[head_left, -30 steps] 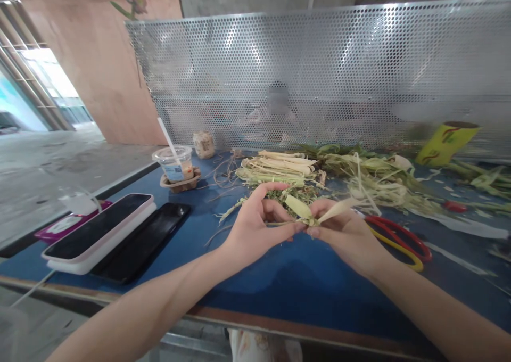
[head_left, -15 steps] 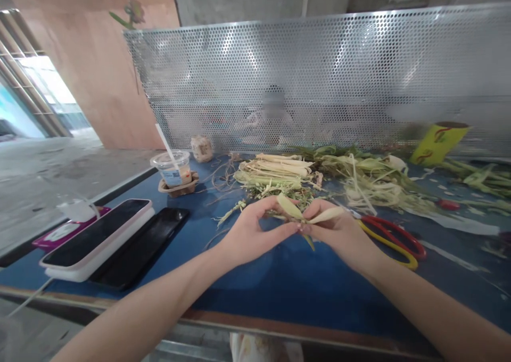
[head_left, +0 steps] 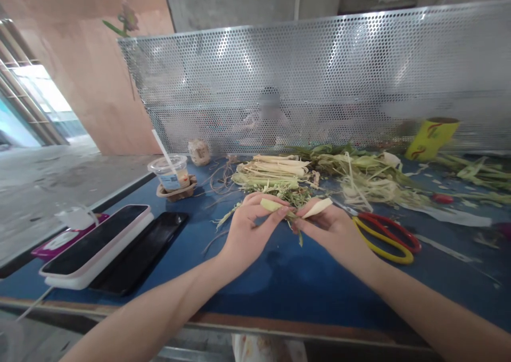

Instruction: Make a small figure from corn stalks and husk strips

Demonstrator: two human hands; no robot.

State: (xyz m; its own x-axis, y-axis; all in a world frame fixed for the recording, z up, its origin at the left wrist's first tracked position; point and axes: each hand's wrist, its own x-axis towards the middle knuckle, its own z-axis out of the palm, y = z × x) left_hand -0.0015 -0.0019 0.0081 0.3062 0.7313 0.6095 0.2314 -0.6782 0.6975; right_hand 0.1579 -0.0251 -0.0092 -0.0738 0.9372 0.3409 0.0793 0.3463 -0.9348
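Observation:
My left hand (head_left: 251, 226) and my right hand (head_left: 331, 229) meet fingertip to fingertip over the near middle of the blue table. Between the pinched fingers is a pale green corn husk (head_left: 318, 207), one end sticking out past each hand and a thin tail hanging below. The fingers hide where the ends join. Just beyond the hands lies a clump of small green sprigs (head_left: 293, 193), and behind it a stack of pale husk strips (head_left: 279, 167). To the right of my right hand rest scissors (head_left: 393, 234) with red and yellow handles.
Loose husks (head_left: 367, 178) spread at the back right, near a yellow roll (head_left: 433, 138). On the left are a cup with a straw (head_left: 170, 173), a pink-edged phone (head_left: 98, 242) and a black phone (head_left: 143, 253). A perforated metal screen (head_left: 303, 80) stands behind, a person beyond it.
My hands have shifted slightly left with the husk. Its left end, which stood up, now lies lower across my left fingers. The view has moved a little.

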